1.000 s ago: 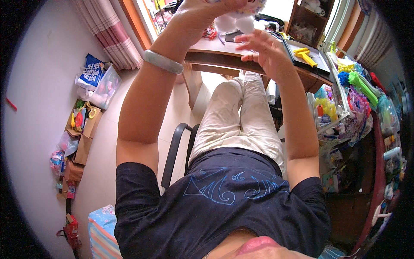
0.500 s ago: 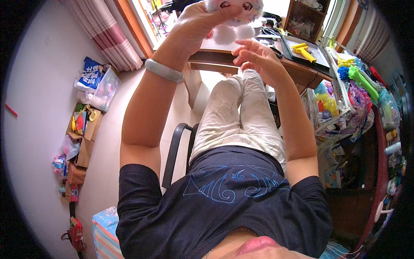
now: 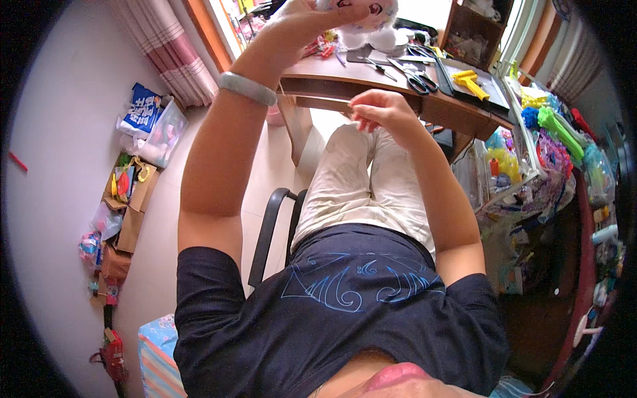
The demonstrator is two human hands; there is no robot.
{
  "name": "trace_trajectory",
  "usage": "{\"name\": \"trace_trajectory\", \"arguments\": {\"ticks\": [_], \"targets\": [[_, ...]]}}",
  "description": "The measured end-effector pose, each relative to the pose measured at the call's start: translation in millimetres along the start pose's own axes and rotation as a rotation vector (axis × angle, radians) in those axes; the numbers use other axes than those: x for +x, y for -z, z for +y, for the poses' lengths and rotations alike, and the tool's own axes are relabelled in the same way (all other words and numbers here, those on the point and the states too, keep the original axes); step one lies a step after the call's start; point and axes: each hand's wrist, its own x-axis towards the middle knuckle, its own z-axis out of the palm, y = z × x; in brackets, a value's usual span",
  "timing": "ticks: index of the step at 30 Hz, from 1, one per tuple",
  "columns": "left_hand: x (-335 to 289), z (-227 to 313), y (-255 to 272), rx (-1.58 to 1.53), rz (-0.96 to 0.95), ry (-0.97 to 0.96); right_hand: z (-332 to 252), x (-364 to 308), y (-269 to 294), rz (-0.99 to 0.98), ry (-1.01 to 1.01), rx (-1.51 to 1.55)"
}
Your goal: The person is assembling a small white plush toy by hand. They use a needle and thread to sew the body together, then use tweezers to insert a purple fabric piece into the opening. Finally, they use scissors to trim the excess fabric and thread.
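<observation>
Left hand (image 3: 298, 23): closed around a white fluffy toy (image 3: 363, 18), thumb laid across its front beside the printed eyes; the remaining fingers are mostly hidden.
Toy position: raised above the desk (image 3: 312, 74), top cut off by the picture's upper edge; rounded white tufts show at its underside.
Right hand (image 3: 385, 111): well apart from the toy, in front of the desk edge and above the lap; fingers bent inward. Whether the fingertips pinch something thin cannot be told.
Left wrist: fitted with a pale bangle (image 3: 247, 88).
Desk tools: black-handled scissors (image 3: 423, 82) near the front edge; a slim dark-handled tool (image 3: 381, 69) to their left.
Desk, right side: yellow pistol-shaped tool (image 3: 470, 84) on a dark-edged tray (image 3: 492, 88).
Seating: person seated in pale trousers (image 3: 332, 176); black armrest (image 3: 267, 232) at the left.
Floor, left: clear bin (image 3: 171, 136) near the wall, cardboard box (image 3: 131, 229) just beside it.
</observation>
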Motion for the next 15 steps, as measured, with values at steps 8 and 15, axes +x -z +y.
{"name": "trace_trajectory", "arguments": {"ticks": [8,15], "targets": [[7.5,-11.6,81.0,0.518,0.07,0.072,-40.1,7.3,30.6,0.157,0.159,0.049],[-1.8,-14.3,28.6,0.177,0.06,-0.072,-126.0,28.8,22.7,0.22,0.429,-0.333]]}}
